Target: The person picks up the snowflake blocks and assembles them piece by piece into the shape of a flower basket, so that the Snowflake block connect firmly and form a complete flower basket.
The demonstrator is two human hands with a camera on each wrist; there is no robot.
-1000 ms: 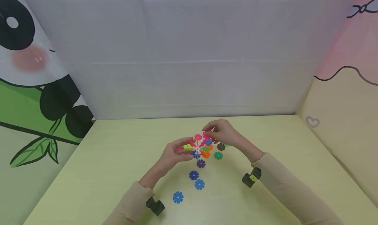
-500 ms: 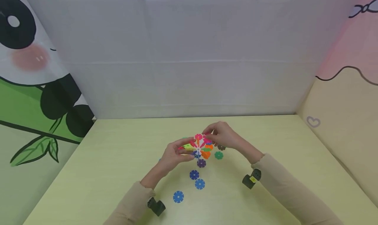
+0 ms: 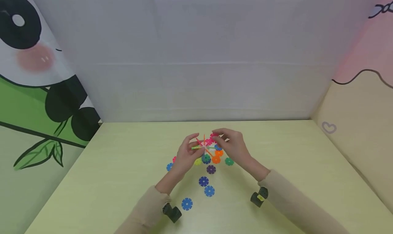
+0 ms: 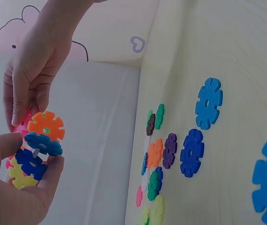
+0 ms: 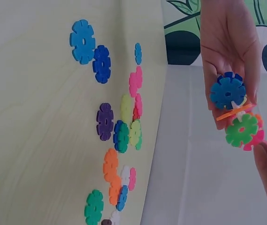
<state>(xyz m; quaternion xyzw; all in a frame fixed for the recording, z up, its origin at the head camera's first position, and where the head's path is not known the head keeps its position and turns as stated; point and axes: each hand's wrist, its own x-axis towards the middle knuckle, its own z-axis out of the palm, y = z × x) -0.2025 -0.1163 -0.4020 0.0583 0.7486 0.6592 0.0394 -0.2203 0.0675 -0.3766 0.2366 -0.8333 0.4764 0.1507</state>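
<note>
My left hand (image 3: 186, 155) holds a cluster of interlocked snowflake discs (image 3: 203, 145) above the table, thumb and fingers around its edge. The left wrist view shows orange (image 4: 46, 124), blue and yellow discs in it, set at angles to one another. A green disc (image 5: 241, 131) of the cluster faces the right wrist camera. On the cluster's right side my right hand (image 3: 235, 147) pinches a pink snowflake disc (image 3: 214, 137) between thumb and fingers. The pink disc's edge is right at the cluster, and the fingers cover part of it.
Loose discs lie on the pale table (image 3: 122, 165) below the hands: orange (image 3: 216, 159), green (image 3: 229, 161), purple (image 3: 211, 169) and several blue ones (image 3: 187, 204), the nearest toward the front. A white wall panel (image 3: 199, 73) stands behind, with printed side panels left and right.
My left hand has turned and risen a little, tilting the cluster so its discs show more edge-on. Loose yellow, green and blue discs are uncovered beneath. The right hand still pinches the pink disc.
</note>
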